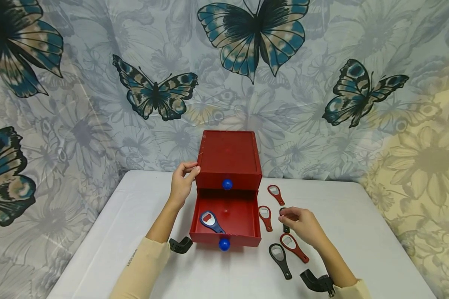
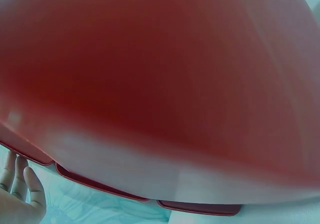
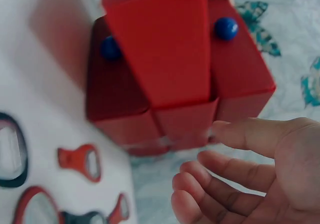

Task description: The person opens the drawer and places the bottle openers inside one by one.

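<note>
My left hand (image 1: pixel 182 185) rests against the left side of the red drawer cabinet (image 1: pixel 228 151), near its top front corner. In the left wrist view, its fingers touch the red plastic. The open drawer (image 1: pixel 224 205) holds a blue magnifying glass (image 1: pixel 211 221), tilted on the drawer floor. To the right of the cabinet, my right hand (image 1: pixel 303 224) hovers above a black magnifying glass (image 1: pixel 286 228), partly covering it. In the right wrist view, the right hand's fingers (image 3: pixel 232 181) are loosely bent, thumb apart, with nothing between them.
Around the right hand lie red magnifying glasses (image 1: pixel 276 194), (image 1: pixel 265 218), (image 1: pixel 294 248) and a larger black magnifying glass (image 1: pixel 280 260). A white cloth covers the table (image 1: pixel 344 207). Behind the cabinet hangs a butterfly-print cloth (image 1: pixel 284 108). The drawers have blue knobs (image 1: pixel 224 244).
</note>
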